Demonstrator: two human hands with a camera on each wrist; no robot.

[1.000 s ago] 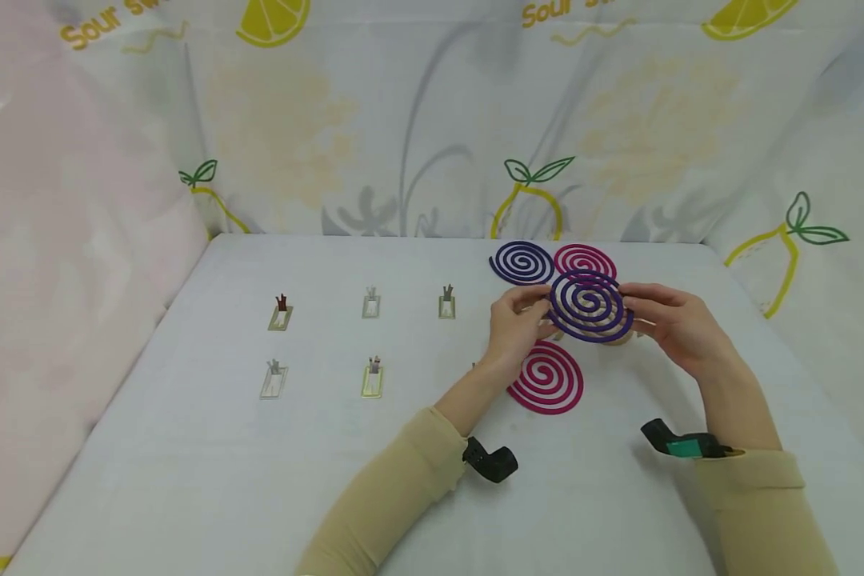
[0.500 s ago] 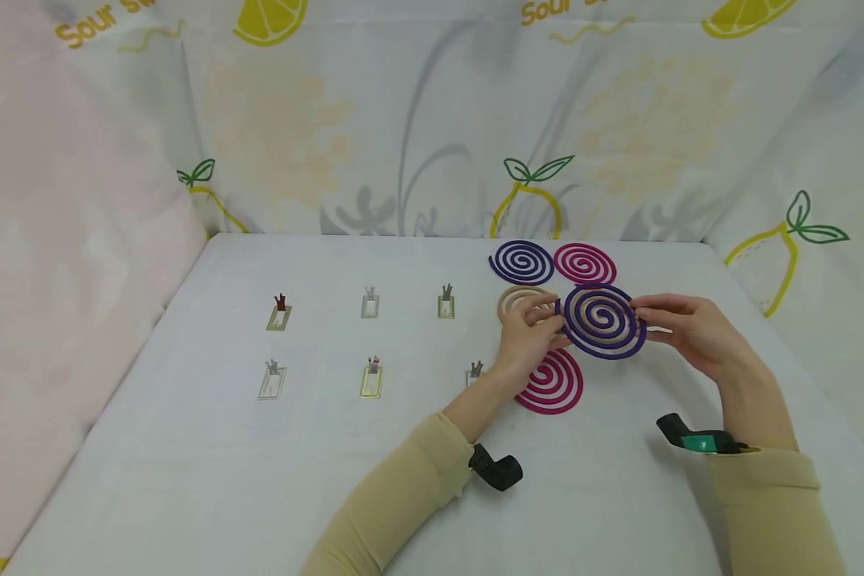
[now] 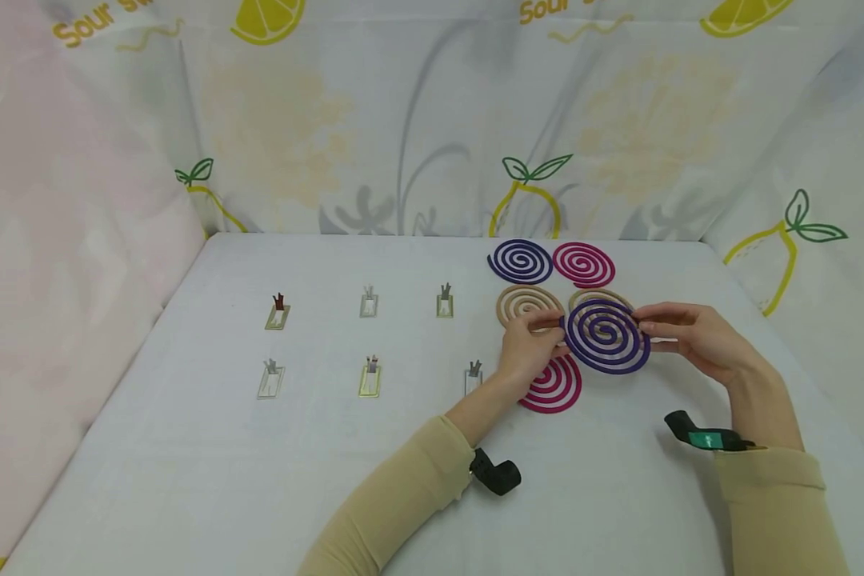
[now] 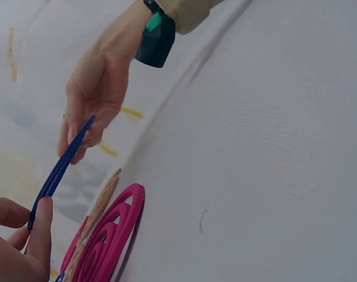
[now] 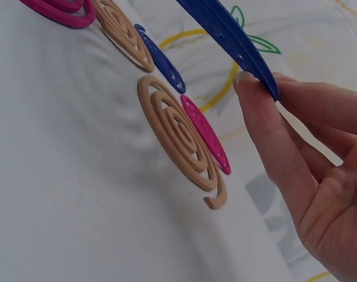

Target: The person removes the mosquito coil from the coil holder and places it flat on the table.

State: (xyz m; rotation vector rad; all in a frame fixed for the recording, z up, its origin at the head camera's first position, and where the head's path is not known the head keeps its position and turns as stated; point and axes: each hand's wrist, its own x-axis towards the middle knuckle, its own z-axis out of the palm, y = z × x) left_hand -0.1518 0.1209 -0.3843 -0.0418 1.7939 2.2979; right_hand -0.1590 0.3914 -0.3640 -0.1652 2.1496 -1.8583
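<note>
A dark purple spiral coil (image 3: 606, 336) hangs just above the table, held flat between both hands. My left hand (image 3: 547, 330) pinches its left rim and my right hand (image 3: 646, 324) pinches its right rim. The left wrist view shows the coil (image 4: 61, 167) edge-on between my left fingertips (image 4: 40, 214) and the right hand (image 4: 90, 106). In the right wrist view my thumb (image 5: 266, 126) presses the coil's (image 5: 231, 32) rim. Beneath it lie a pink coil (image 3: 553, 386) and a tan coil (image 3: 598, 298), both partly hidden.
Flat on the white table (image 3: 187, 448) lie a purple coil (image 3: 521, 261), a pink coil (image 3: 584, 265) and a tan coil (image 3: 527, 304). Several small metal stands (image 3: 369, 302) stand in two rows to the left. Printed cloth walls enclose the table.
Both hands carried the purple coil right and toward me, lower over the table. Two tan coils behind it came into view.
</note>
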